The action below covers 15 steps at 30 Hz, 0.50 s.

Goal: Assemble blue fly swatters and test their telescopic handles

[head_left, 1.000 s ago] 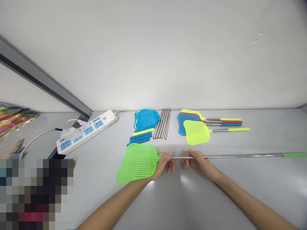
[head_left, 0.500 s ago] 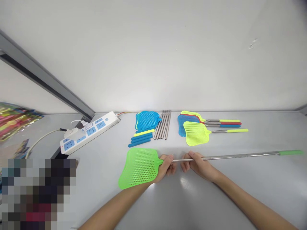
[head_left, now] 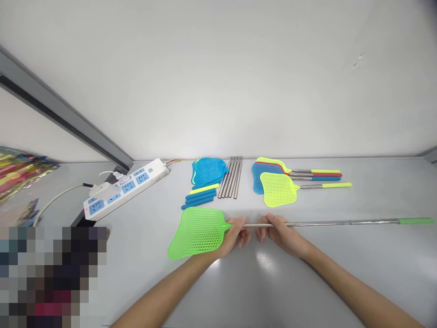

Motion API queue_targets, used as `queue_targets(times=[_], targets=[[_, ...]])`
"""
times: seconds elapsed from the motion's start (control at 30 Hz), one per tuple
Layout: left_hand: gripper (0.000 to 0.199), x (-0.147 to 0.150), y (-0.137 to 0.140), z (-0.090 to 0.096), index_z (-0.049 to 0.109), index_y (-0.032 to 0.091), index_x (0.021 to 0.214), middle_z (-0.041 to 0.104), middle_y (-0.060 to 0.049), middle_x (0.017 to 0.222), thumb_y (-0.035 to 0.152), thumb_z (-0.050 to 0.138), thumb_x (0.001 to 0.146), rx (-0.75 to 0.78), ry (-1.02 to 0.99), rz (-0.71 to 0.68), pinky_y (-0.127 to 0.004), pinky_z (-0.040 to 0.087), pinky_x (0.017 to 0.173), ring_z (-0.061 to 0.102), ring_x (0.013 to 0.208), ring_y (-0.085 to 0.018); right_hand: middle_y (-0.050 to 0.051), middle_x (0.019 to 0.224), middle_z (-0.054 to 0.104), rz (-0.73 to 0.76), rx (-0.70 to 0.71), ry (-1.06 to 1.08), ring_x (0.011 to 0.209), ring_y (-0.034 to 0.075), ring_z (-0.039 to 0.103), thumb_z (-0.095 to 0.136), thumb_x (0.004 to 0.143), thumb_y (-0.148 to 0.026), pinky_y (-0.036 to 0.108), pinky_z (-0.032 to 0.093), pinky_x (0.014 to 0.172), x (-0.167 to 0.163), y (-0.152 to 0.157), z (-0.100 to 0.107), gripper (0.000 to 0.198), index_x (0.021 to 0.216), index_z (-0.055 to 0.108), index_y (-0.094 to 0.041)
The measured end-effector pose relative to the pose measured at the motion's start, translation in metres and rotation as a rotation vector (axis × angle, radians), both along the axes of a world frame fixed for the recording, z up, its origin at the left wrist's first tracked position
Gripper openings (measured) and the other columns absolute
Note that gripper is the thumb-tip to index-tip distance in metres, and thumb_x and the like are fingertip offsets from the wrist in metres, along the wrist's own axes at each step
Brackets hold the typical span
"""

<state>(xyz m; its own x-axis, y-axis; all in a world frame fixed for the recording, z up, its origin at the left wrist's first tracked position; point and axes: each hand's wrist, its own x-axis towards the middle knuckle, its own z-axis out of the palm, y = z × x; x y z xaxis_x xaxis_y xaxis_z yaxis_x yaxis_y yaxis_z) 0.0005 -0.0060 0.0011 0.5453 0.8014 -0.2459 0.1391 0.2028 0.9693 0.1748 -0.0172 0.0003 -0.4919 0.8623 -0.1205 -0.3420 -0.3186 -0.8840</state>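
A green fly swatter (head_left: 198,232) lies across both hands, its telescopic metal rod drawn out long toward a green grip (head_left: 414,221) at the right. Near the swatter's neck, my left hand (head_left: 234,236) is closed around the rod. My right hand (head_left: 282,233) pinches the rod a short way further right. Beyond the hands lie several assembled fly swatters: a yellow one (head_left: 280,190) in front, with blue (head_left: 264,175), red and another yellow behind it. Left of these are bare metal rods (head_left: 232,177), a stack of blue swatter heads (head_left: 209,171), and blue and yellow grips (head_left: 201,197).
A white power strip (head_left: 126,189) with plugs and cables sits at the left on the grey table (head_left: 143,246). Further left are colourful packaged items (head_left: 22,173) and a blurred-out area. A pale wall (head_left: 239,91) rises behind the table.
The green swatter's head has tilted and shifted slightly away from me, while its grip end has dropped a little toward me. Both hands keep hold of the rod.
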Motion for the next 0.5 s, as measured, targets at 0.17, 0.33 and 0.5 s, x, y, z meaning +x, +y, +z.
queue_targets(times=[0.17, 0.33, 0.5], targets=[[0.058, 0.0005, 0.0035, 0.0008, 0.049, 0.015, 0.045, 0.039, 0.002, 0.035, 0.049, 0.021, 0.083, -0.018, -0.007, 0.025, -0.022, 0.033, 0.047, 0.039, 0.036, -0.008, 0.005, 0.058, 0.053, -0.011, -0.048, 0.02, 0.06, 0.014, 0.049, 0.03, 0.088, -0.032, 0.029, 0.037, 0.058, -0.001, 0.0006, 0.0047, 0.044, 0.06, 0.058, -0.013], [0.057, 0.0016, 0.0051, 0.0017, 0.049, 0.015, 0.044, 0.038, 0.002, 0.033, 0.048, 0.025, 0.082, -0.023, -0.033, 0.043, -0.022, 0.033, 0.045, 0.04, 0.035, -0.008, 0.004, 0.059, 0.053, -0.018, -0.079, 0.033, 0.057, 0.013, 0.049, 0.031, 0.088, -0.031, 0.029, 0.037, 0.058, -0.0008, 0.0006, 0.0064, 0.042, 0.06, 0.057, -0.013], [0.053, 0.0012, 0.0057, -0.0048, 0.05, 0.014, 0.045, 0.038, 0.003, 0.034, 0.045, 0.028, 0.083, -0.025, -0.081, 0.063, -0.022, 0.033, 0.044, 0.04, 0.034, -0.008, 0.004, 0.058, 0.053, -0.037, -0.1, 0.035, 0.055, 0.013, 0.048, 0.032, 0.087, -0.03, 0.028, 0.036, 0.058, -0.0012, 0.0023, 0.0093, 0.041, 0.059, 0.057, -0.013]])
